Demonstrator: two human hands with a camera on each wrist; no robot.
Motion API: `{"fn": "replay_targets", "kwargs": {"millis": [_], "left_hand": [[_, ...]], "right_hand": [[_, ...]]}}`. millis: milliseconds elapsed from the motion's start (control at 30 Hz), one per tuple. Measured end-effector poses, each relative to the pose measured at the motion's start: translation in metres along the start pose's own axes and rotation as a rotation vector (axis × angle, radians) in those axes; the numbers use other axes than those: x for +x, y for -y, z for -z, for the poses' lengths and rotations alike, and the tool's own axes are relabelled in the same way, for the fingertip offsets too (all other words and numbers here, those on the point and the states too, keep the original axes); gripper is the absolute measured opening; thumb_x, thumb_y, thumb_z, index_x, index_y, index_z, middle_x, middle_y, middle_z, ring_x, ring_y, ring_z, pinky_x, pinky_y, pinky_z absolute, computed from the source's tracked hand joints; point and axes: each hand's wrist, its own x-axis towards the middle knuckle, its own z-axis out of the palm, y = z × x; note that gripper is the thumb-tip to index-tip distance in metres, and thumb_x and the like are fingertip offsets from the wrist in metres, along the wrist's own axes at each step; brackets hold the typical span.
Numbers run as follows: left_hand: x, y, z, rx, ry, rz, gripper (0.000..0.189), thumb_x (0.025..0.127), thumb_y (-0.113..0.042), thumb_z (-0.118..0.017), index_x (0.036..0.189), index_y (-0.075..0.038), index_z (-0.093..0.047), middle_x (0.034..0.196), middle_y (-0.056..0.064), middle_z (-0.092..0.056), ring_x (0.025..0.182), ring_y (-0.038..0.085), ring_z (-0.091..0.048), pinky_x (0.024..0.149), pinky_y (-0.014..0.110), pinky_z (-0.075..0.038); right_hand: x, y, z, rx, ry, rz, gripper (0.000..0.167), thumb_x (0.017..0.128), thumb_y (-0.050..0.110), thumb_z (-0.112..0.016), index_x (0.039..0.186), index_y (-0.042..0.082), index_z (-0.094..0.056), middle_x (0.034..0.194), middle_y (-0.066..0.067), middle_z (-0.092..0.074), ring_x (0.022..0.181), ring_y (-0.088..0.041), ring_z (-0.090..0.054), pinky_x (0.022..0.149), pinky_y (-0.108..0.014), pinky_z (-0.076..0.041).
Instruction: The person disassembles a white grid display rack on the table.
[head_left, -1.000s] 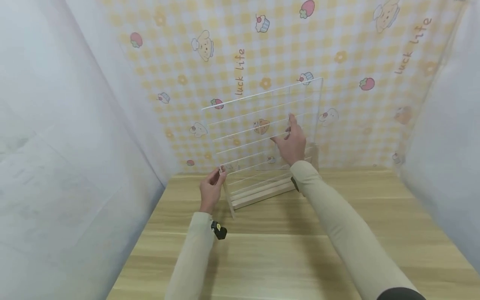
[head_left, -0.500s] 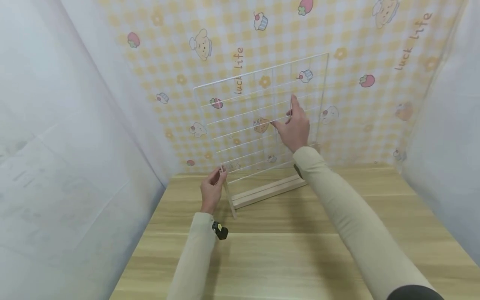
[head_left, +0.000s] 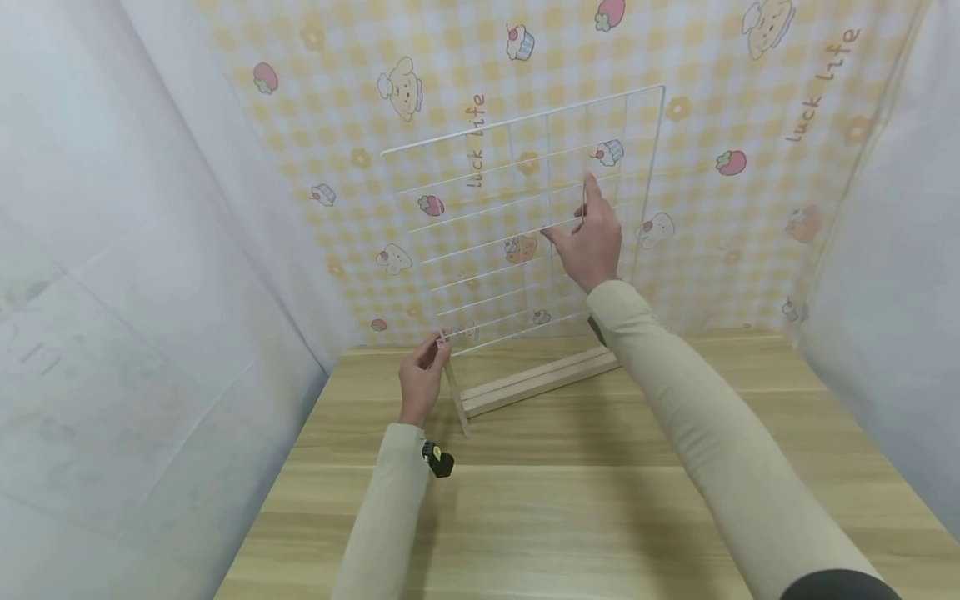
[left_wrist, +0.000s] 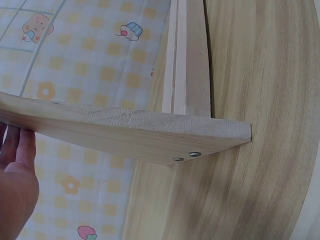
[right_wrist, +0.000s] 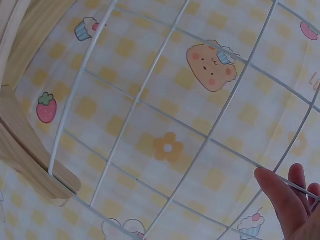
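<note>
A white wire grid panel (head_left: pixel 525 119) stands tilted above a pale wooden stand (head_left: pixel 540 383) on the table. My right hand (head_left: pixel 594 242) grips the grid right of its middle; in the right wrist view, thumb and fingers sit around a wire (right_wrist: pixel 207 138). The grid's bottom edge is well above the stand's grooved crossbar at the left. My left hand (head_left: pixel 422 379) pinches the upper end of the stand's left end board (head_left: pixel 455 392). Two screw heads (left_wrist: pixel 194 154) show on that board's outer face. The right end board (right_wrist: pixel 40 165) meets the grid's lower corner in the right wrist view.
A yellow checked cloth (head_left: pixel 337 150) with cartoon prints hangs close behind the grid. White sheets (head_left: pixel 150 292) close off the left and right sides. The wood-grain tabletop (head_left: pixel 525 517) reaches forward under both forearms.
The grid has risen along with my right hand, and its lower edge has drawn away from the stand's crossbar. My left hand has stayed at the end board.
</note>
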Motion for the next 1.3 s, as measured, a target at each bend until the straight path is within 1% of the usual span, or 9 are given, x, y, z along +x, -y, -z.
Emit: {"fn": "replay_targets", "kwargs": {"millis": [167, 333, 433, 600, 733, 933, 1067, 1200, 1300], "left_hand": [[-0.005, -0.017, 0.001, 0.022, 0.009, -0.008, 0.043, 0.101, -0.019, -0.062, 0.139, 0.0, -0.056, 0.138, 0.017, -0.063, 0.13, 0.032, -0.06, 0.111, 0.033, -0.048], [0.002, 0.002, 0.0, 0.01, -0.001, 0.004, 0.043, 0.101, -0.024, -0.062, 0.138, -0.004, -0.058, 0.138, 0.016, -0.063, 0.13, 0.032, -0.06, 0.112, 0.035, -0.047], [0.006, 0.014, 0.0, -0.011, -0.012, -0.012, 0.045, 0.1, -0.028, -0.064, 0.138, -0.005, -0.059, 0.138, 0.016, -0.064, 0.129, 0.031, -0.061, 0.112, 0.035, -0.047], [0.006, 0.018, -0.001, -0.025, -0.035, -0.066, 0.043, 0.098, -0.03, -0.066, 0.134, -0.005, -0.063, 0.136, 0.016, -0.066, 0.126, 0.032, -0.064, 0.111, 0.038, -0.049], [0.007, 0.019, -0.002, -0.014, -0.032, -0.093, 0.038, 0.098, -0.03, -0.066, 0.13, -0.008, -0.066, 0.133, 0.014, -0.067, 0.128, 0.029, -0.063, 0.112, 0.038, -0.048], [0.006, 0.02, -0.003, -0.004, -0.028, -0.098, 0.037, 0.099, -0.03, -0.064, 0.13, -0.009, -0.066, 0.132, 0.011, -0.069, 0.129, 0.028, -0.062, 0.112, 0.041, -0.048], [0.006, 0.02, -0.003, 0.004, -0.025, -0.091, 0.039, 0.1, -0.032, -0.063, 0.13, -0.008, -0.065, 0.132, 0.01, -0.069, 0.125, 0.025, -0.065, 0.108, 0.032, -0.052], [0.005, 0.019, -0.004, -0.005, -0.028, -0.104, 0.035, 0.1, -0.035, -0.063, 0.128, -0.013, -0.067, 0.13, 0.01, -0.069, 0.118, 0.022, -0.066, 0.096, 0.014, -0.053], [0.005, 0.019, -0.006, -0.016, -0.039, -0.119, 0.032, 0.1, -0.034, -0.063, 0.124, -0.015, -0.069, 0.125, 0.01, -0.071, 0.108, 0.019, -0.066, 0.087, 0.01, -0.052]], "right_hand": [[0.007, 0.007, 0.003, 0.004, -0.008, 0.005, 0.09, 0.078, 0.021, -0.088, 0.151, 0.005, -0.039, 0.104, -0.023, -0.066, 0.082, -0.036, -0.066, 0.081, -0.042, -0.055], [0.011, 0.01, 0.005, -0.004, -0.031, 0.02, 0.09, 0.078, 0.022, -0.088, 0.152, 0.004, -0.039, 0.103, -0.023, -0.066, 0.079, -0.034, -0.066, 0.082, -0.04, -0.056], [0.015, 0.012, 0.008, -0.001, -0.043, 0.023, 0.091, 0.079, 0.023, -0.087, 0.153, 0.003, -0.037, 0.105, -0.023, -0.066, 0.078, -0.033, -0.066, 0.081, -0.039, -0.057], [0.02, 0.016, 0.014, -0.001, -0.04, 0.014, 0.09, 0.08, 0.024, -0.086, 0.153, 0.004, -0.037, 0.106, -0.023, -0.066, 0.079, -0.033, -0.067, 0.082, -0.039, -0.057], [0.023, 0.017, 0.02, -0.021, -0.039, 0.023, 0.088, 0.081, 0.024, -0.086, 0.153, 0.007, -0.038, 0.105, -0.022, -0.065, 0.08, -0.033, -0.067, 0.082, -0.039, -0.056], [0.024, 0.011, 0.029, -0.034, -0.033, 0.024, 0.087, 0.081, 0.024, -0.086, 0.153, 0.009, -0.04, 0.105, -0.022, -0.065, 0.08, -0.032, -0.065, 0.079, -0.037, -0.055], [0.024, 0.004, 0.034, -0.042, -0.038, 0.009, 0.087, 0.081, 0.023, -0.086, 0.153, 0.01, -0.039, 0.103, -0.022, -0.065, 0.078, -0.032, -0.065, 0.081, -0.038, -0.055], [0.024, -0.002, 0.04, -0.044, -0.036, -0.021, 0.089, 0.08, 0.023, -0.086, 0.154, 0.012, -0.038, 0.105, -0.023, -0.065, 0.079, -0.03, -0.065, 0.085, -0.039, -0.055], [0.022, -0.005, 0.044, -0.057, -0.032, -0.033, 0.09, 0.08, 0.023, -0.087, 0.155, 0.012, -0.037, 0.107, -0.023, -0.065, 0.08, -0.03, -0.065, 0.086, -0.039, -0.055]]}}
